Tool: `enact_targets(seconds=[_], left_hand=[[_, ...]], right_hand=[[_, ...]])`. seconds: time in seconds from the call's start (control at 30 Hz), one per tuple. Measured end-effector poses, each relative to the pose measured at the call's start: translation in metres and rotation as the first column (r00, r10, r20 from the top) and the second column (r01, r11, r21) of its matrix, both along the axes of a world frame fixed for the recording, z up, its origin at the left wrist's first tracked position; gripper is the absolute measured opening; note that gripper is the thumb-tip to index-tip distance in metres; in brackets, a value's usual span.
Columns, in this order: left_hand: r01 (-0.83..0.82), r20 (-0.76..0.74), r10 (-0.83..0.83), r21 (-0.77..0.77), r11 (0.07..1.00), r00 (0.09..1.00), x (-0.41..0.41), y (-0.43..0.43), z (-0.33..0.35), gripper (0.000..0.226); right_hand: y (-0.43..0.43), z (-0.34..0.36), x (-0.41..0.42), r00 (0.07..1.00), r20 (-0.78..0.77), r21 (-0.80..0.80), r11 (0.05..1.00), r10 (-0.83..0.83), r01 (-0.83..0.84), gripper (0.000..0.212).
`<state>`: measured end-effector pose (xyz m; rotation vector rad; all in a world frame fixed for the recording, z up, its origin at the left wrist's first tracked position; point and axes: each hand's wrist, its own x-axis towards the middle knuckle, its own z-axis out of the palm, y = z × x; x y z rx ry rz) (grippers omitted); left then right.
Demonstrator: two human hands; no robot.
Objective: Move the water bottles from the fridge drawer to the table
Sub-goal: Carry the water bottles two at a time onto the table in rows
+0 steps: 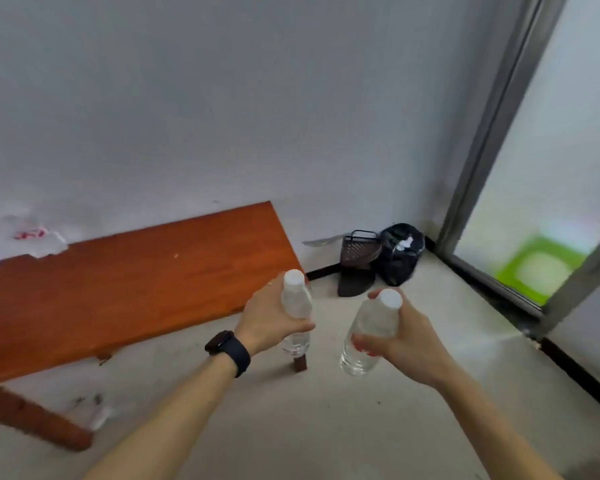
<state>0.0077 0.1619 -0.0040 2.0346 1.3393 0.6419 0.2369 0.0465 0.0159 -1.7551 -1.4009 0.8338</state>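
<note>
We note the left hand point(271, 317) wrapped round the left bottle point(296, 301), upright, white cap up, at the right end of the wooden table point(136, 282). The right hand point(407, 341) grips the right bottle point(369, 329), tilted (cap leaning right). Both bottles are held above the floor, apart from each other. There is a black watch point(227, 351) on the left wrist.

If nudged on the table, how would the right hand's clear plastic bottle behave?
Tall and narrow, the clear white-capped plastic water bottle probably tips easily. Its round body would likely roll. The right hand grips it alone, suggesting modest weight.
</note>
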Motion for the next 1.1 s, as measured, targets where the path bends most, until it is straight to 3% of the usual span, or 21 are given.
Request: enact_targets(seconds=[0.13, 0.27, 0.47, 0.87, 1.1], left_hand=[[-0.224, -0.012, 0.224, -0.008, 0.975, 0.975, -0.115, 0.013, -0.001, 0.067], [-0.417, -0.060, 0.415, -0.030, 0.908, 0.908, -0.204, 0.029, -0.013, 0.054], [-0.591, -0.019, 0.591, -0.047, 0.805, 0.806, -0.318, 0.063, -0.029, 0.070], [-0.772, -0.046, 0.774, -0.124, 0.623, 0.632, -0.521, 0.163, -0.041, 0.061], [-0.756, -0.100, 0.753, -0.179, 0.630, 0.651, -0.627, 0.234, -0.069, 0.069]], right_hand=[[0.063, -0.001, -0.098, 0.977, -0.005, -0.012, 0.977, 0.214, -0.214, 0.057], [0.120, -0.004, -0.181, 0.921, -0.002, -0.042, 0.920, 0.390, -0.390, 0.059], [0.218, -0.032, -0.292, 0.828, 0.005, -0.073, 0.826, 0.560, -0.558, 0.066], [0.390, -0.080, -0.501, 0.723, -0.067, -0.137, 0.711, 0.688, -0.690, 0.058], [0.461, -0.106, -0.605, 0.697, -0.034, -0.210, 0.676, 0.717, -0.706, 0.060]])
